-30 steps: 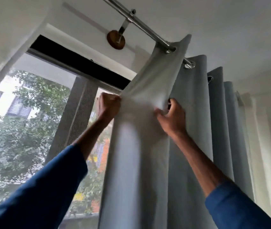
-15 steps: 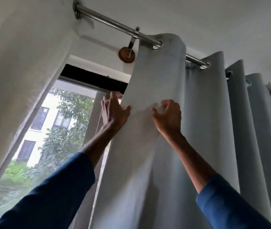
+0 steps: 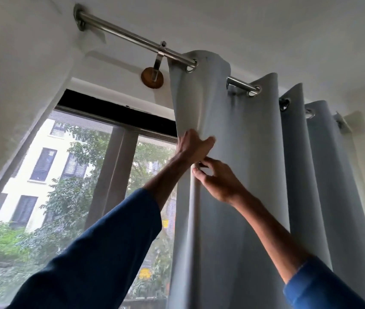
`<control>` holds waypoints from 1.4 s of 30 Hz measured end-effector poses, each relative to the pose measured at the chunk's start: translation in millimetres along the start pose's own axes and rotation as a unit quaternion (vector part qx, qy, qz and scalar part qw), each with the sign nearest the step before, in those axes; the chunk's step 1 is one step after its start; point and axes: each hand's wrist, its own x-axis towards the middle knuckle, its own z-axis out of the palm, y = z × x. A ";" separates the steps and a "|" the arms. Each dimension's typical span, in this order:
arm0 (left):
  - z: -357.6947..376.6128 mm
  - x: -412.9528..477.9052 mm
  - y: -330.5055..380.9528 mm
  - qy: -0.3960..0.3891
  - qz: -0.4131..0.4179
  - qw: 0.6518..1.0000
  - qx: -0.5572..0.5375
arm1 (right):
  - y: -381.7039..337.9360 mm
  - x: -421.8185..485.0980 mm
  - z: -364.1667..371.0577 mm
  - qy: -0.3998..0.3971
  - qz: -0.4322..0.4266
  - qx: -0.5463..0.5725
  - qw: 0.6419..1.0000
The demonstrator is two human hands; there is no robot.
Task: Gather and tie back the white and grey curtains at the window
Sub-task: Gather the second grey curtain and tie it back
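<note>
Nearest the camera, two dark blue sleeves (image 3: pixel 101 253) are seen, raised towards the window. The left hand (image 3: pixel 193 148) is closed on the leading edge of the grey curtain (image 3: pixel 243 152): the thumb is laid across the front of the fold, and the fingers are hidden behind the cloth. Just below it, touching it, the right hand (image 3: pixel 219 181) is curled, and the same edge is pinched between its fingertips and thumb. The curtain is hung in deep folds at the right side of the window, with its edge drawn into a narrow vertical roll beneath the hands. Higher up, its metal eyelets (image 3: pixel 190 67) are threaded on a steel rod (image 3: pixel 132 39), which is carried by a bracket on a round wooden disc (image 3: pixel 152 79). Beyond the dark window frame (image 3: pixel 114 110), green trees (image 3: pixel 65 208) and a pale building (image 3: pixel 43 134) are seen outside.
</note>
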 end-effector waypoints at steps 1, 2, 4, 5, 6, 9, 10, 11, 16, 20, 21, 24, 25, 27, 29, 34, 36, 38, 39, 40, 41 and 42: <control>0.8 0.5 -0.3 0.009 0.005 0.999 0.031 | 4.3 -2.1 -4.2 -0.015 -0.001 0.008 1.000; 1.7 0.6 -2.1 0.016 0.009 0.998 0.060 | 12.7 -3.3 -9.1 0.000 0.003 0.005 1.000; 4.0 0.8 -8.0 0.024 0.015 0.995 0.094 | 40.1 -1.5 -21.0 0.118 0.044 -0.011 0.992; 5.5 0.5 -11.5 0.029 0.019 0.994 0.102 | 56.2 -0.6 -28.2 0.205 0.074 -0.026 0.976; 6.5 1.1 -15.1 0.035 0.026 0.993 0.109 | 72.5 -0.4 -36.6 0.279 0.104 -0.047 0.954; 9.9 4.2 -24.9 0.047 0.040 0.990 0.123 | 107.2 -0.2 -60.2 0.331 0.231 -0.084 0.911; 10.2 3.8 -26.8 0.050 0.048 0.990 0.127 | 115.3 1.1 -64.7 0.304 0.274 -0.077 0.909; 10.8 4.0 -28.3 0.050 0.055 0.989 0.125 | 124.5 3.5 -66.5 0.272 0.304 -0.069 0.911; 3.8 0.5 -38.0 0.068 0.120 0.983 0.117 | 131.1 10.9 -52.3 0.222 0.245 -0.130 0.935; 3.2 -1.4 -50.8 0.073 0.179 0.978 0.081 | 86.3 25.3 -36.2 0.218 0.216 -0.182 0.934; 2.5 -2.7 -52.4 0.068 0.198 0.975 0.072 | 77.8 30.4 -30.8 0.218 0.208 -0.182 0.936; -2.7 -3.3 -55.1 0.062 0.260 0.961 0.078 | 50.5 46.7 -16.0 0.194 0.152 -0.174 0.953; -3.2 -0.8 -56.7 0.060 0.269 0.956 0.098 | 38.9 51.2 -9.7 0.180 0.122 -0.177 0.960; -3.1 2.7 -61.1 0.050 0.252 0.961 0.101 | 12.3 57.2 4.3 0.165 0.050 -0.192 0.966; -2.7 -0.1 -60.6 0.059 0.222 0.972 0.051 | -10.9 57.7 14.3 0.186 -0.009 -0.200 0.962; -7.5 -8.7 -67.1 0.050 0.254 0.955 0.143 | 2.3 46.8 21.5 0.182 -0.019 -0.164 0.969; -6.6 -15.9 -70.1 0.008 0.259 0.955 0.146 | 8.9 31.2 27.0 0.202 -0.019 -0.150 0.968; -5.2 -24.8 -71.9 -0.003 0.279 0.951 0.135 | 13.6 13.8 30.9 0.215 -0.022 -0.160 0.963; -6.4 -30.1 -71.5 -0.001 0.278 0.952 0.128 | 16.9 6.0 32.5 0.219 -0.022 -0.172 0.960; -7.5 -34.3 -71.5 0.003 0.274 0.955 0.115 | 21.4 -0.9 32.9 0.227 -0.022 -0.183 0.956; -8.6 -38.5 -69.4 0.000 0.258 0.961 0.096 | 26.6 -7.0 33.7 0.239 -0.022 -0.191 0.952; -9.5 -42.7 -66.8 0.001 0.243 0.967 0.079 | 31.9 -12.2 35.7 0.248 -0.023 -0.197 0.948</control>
